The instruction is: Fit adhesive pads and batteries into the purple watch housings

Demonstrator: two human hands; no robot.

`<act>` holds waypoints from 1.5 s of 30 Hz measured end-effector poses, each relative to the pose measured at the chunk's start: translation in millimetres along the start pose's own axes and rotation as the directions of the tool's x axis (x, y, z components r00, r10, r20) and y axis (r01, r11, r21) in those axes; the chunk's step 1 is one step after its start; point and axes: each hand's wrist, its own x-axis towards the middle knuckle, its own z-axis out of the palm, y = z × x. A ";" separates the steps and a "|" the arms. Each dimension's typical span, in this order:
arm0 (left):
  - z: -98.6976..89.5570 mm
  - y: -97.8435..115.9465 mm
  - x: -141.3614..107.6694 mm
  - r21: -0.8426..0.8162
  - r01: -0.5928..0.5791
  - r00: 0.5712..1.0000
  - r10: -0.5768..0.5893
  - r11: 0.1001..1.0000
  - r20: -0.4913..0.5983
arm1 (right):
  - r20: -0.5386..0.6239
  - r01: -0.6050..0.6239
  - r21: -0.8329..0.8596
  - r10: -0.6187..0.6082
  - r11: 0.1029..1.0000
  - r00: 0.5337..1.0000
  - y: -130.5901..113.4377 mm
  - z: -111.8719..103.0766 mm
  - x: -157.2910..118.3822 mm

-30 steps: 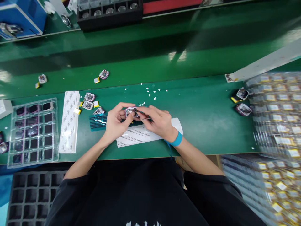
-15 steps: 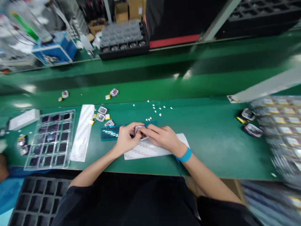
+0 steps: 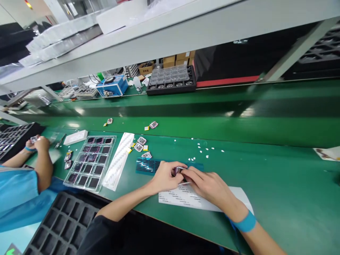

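Note:
My left hand (image 3: 168, 176) has its thumb and fingers closed round a small device part (image 3: 181, 170) with a pale rim. From the right, my right hand (image 3: 205, 184) reaches over the same part, its fingertips pressed against it and partly hiding it. A blue band circles my right wrist. Below both hands lies a white printed sheet (image 3: 180, 198). Behind them is a blue strip sheet (image 3: 146, 166) with dark bars. Several small round parts with yellow pieces (image 3: 138, 147) sit to the left of my hands.
A clear tray (image 3: 108, 166) of dark squares and another printed sheet (image 3: 118, 161) lie left. White scraps (image 3: 207, 156) dot the table behind my hands. At far left a co-worker's hands (image 3: 39, 142) hold something small. A grey shelf beam (image 3: 159, 39) crosses above.
The camera view has tilted up and left, bringing the shelf and the co-worker's hands into sight. Both my hands stay on the small part.

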 end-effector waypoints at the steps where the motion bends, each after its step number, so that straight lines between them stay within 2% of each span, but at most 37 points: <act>1: -0.3 0.7 0.7 -0.004 -0.011 1.000 0.011 1.000 -0.004 | -0.008 -0.046 0.049 0.046 0.998 0.999 -0.4 0.8 0.3; 3: 0.0 1.2 1.9 -0.024 -0.027 0.999 0.027 0.999 -0.018 | -0.022 -0.175 0.192 0.182 0.966 0.983 -1.2 2.2 0.9; 6: 2.8 -0.9 2.1 -0.101 -0.016 1.000 0.013 0.995 -0.028 | -0.034 -0.352 0.387 0.395 0.852 0.918 -2.0 2.6 2.3; 9: 4.9 -4.7 0.6 -0.197 0.018 0.999 -0.023 0.980 -0.027 | -0.060 -0.436 0.432 0.507 0.790 0.860 -1.7 2.0 3.9; 11: 4.3 -6.4 0.3 -0.234 0.027 0.998 -0.037 0.972 -0.040 | -0.034 -0.454 0.487 0.536 0.746 0.843 -0.4 2.3 3.8; 13: 2.6 -6.6 0.8 -0.248 0.026 0.998 -0.041 0.968 -0.056 | -0.021 -0.433 0.513 0.514 0.742 0.857 1.4 3.4 2.1; 15: 1.0 -5.7 1.5 -0.252 0.027 0.997 -0.044 0.967 -0.060 | -0.034 -0.380 0.474 0.448 0.794 0.893 3.0 4.5 -1.0; 18: 0.7 -4.1 1.4 -0.224 0.024 0.996 -0.043 0.974 -0.080 | -0.064 -0.324 0.253 0.350 0.911 0.934 4.1 5.2 -6.1; 20: 1.4 -3.7 0.7 -0.174 0.010 0.994 -0.029 0.985 -0.103 | -0.057 -0.302 0.090 0.308 0.949 0.950 4.4 4.9 -8.8; 22: 1.9 -3.9 -0.2 -0.128 -0.005 0.994 -0.009 0.992 -0.107 | -0.019 -0.267 -0.004 0.267 0.964 0.963 4.9 4.3 -10.7; 27: 1.2 -3.8 -0.6 -0.120 0.000 0.997 -0.009 0.993 -0.079 | 0.001 -0.210 0.019 0.210 0.978 0.978 7.7 2.5 -14.3; 30: 1.0 -3.0 0.8 -0.188 0.019 0.997 -0.032 0.982 -0.066 | -0.005 -0.225 0.060 0.226 0.973 0.974 7.9 3.0 -15.1; 33: 1.3 -1.9 2.0 -0.293 0.054 0.998 -0.064 0.955 -0.026 | 0.048 -0.254 0.039 0.253 0.966 0.966 7.1 5.2 -14.3; 35: 1.5 -1.0 2.2 -0.322 0.082 0.996 -0.088 0.943 -0.004 | 0.062 -0.344 -0.025 0.344 0.939 0.937 7.1 6.2 -12.7; 37: 1.7 -0.3 2.1 -0.326 0.105 0.994 -0.111 0.939 0.001 | 0.047 -0.472 -0.084 0.477 0.877 0.878 7.8 5.5 -10.6; 38: 1.8 -0.2 2.1 -0.326 0.114 0.993 -0.121 0.938 0.000 | 0.046 -0.511 -0.092 0.517 0.854 0.855 8.2 4.4 -9.7; 39: 2.0 -0.2 2.1 -0.324 0.120 0.992 -0.127 0.938 0.000 | 0.059 -0.517 -0.085 0.522 0.852 0.851 8.6 3.0 -9.0; 40: 2.1 -0.3 2.3 -0.321 0.120 0.992 -0.127 0.939 0.000 | 0.079 -0.486 -0.071 0.490 0.871 0.868 8.8 1.6 -8.8; 43: 2.8 -1.2 3.1 -0.333 0.100 0.995 -0.102 0.937 0.014 | 0.090 -0.289 -0.038 0.291 0.957 0.952 8.9 -0.6 -10.6; 45: 3.4 -1.9 3.6 -0.360 0.092 0.996 -0.093 0.928 0.016 | 0.062 -0.201 -0.050 0.204 0.978 0.977 8.5 0.6 -13.2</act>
